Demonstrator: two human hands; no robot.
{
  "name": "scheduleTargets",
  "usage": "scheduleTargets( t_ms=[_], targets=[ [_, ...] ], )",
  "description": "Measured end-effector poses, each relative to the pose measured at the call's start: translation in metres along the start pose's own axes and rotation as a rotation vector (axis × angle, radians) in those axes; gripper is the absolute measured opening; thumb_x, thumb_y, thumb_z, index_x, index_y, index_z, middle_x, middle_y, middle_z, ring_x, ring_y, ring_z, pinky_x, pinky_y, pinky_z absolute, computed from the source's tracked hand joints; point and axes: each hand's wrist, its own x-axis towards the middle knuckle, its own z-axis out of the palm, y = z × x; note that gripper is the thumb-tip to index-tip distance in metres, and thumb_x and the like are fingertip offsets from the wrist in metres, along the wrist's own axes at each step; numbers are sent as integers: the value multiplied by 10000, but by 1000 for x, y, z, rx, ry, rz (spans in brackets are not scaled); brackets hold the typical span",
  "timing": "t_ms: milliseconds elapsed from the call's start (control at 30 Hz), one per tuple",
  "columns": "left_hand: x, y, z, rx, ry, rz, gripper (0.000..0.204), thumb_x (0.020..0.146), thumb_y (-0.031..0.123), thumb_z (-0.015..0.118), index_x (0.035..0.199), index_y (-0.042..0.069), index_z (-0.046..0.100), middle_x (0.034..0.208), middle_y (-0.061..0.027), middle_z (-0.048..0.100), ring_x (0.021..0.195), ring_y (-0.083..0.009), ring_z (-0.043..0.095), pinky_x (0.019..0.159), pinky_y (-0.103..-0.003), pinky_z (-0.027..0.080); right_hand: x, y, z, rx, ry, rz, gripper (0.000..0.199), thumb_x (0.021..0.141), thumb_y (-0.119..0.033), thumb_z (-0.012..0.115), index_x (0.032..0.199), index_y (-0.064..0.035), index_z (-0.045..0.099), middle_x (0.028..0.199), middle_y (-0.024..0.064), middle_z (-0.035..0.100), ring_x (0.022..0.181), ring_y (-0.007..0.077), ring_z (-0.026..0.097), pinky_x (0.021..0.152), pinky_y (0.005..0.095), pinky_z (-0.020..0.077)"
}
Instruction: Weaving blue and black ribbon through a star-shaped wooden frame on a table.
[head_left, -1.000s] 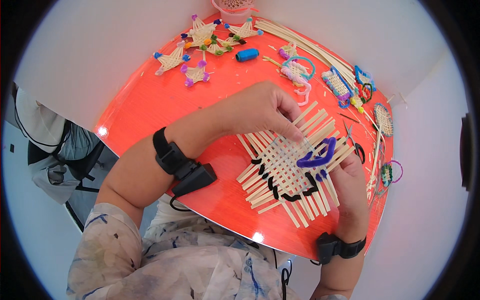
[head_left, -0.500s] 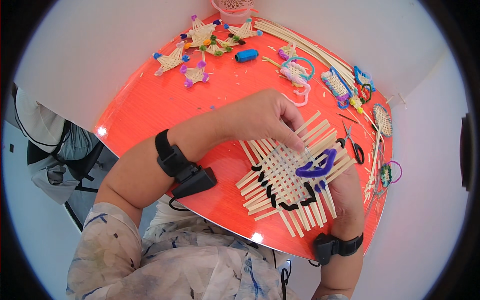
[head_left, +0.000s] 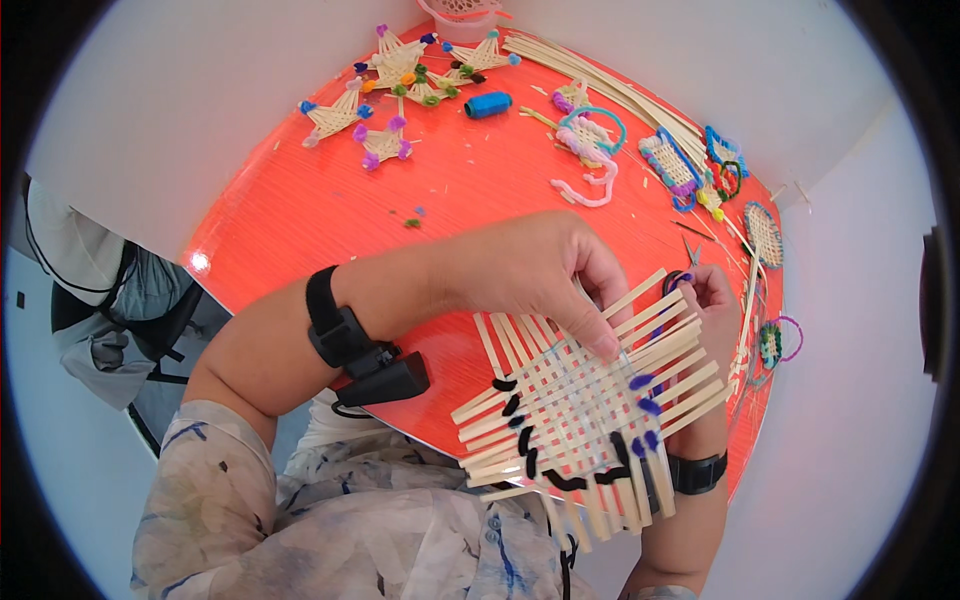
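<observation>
A mat woven from pale bamboo strips is held tilted in front of my body, its strip ends fanning out on all sides. Black fuzzy chenille stem winds in and out along its left and lower edges, and purple tufts show near the right edge. My left hand grips the mat's upper edge, thumb on top. Beyond the right-hand strips, my right hand has its fingers closed on a purple chenille stem, which passes partly behind the strips. The strips hide part of the right palm and wrist.
Scissors, largely covered by hand and mat, lie near woven pieces with chenille edging. Star-shaped weavings and a blue thread spool sit farther back. Long bamboo strips line the far edge, beside a pink basket.
The mat has come down and nearer my body. My right hand has emerged from beneath it at the right, and the purple stem has shifted from the mat's top to that hand.
</observation>
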Motion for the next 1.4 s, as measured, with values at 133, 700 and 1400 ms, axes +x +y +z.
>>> scheduleTargets(
  t_ms=[133,700,1400],
  targets=[
    [2,1,-2,43,24,-17,124,777,56,773,876,2,721,824,-63,723,744,-76,666,674,-211,510,2,8,-6,-130,-10,-18,74,821,-18,585,766,-17,536,629,-58,439,562,21,394,508,202,326],
    [1,0,-20,344,226,6,128,774,81,778,864,4,730,787,-48,717,705,-68,654,647,-214,503,-30,-31,5,188,-709,-74,305,1025,-241,441,1144,8,573,963,-7,611,883,82,566,792,251,463],
    [-2,5,-23,269,80,19,115,764,35,773,854,-11,717,806,-64,723,739,-84,674,672,-225,518,-30,-30,4,437,-829,338,157,839,-68,669,971,16,679,905,20,674,790,89,621,730,249,512]
  ],
)
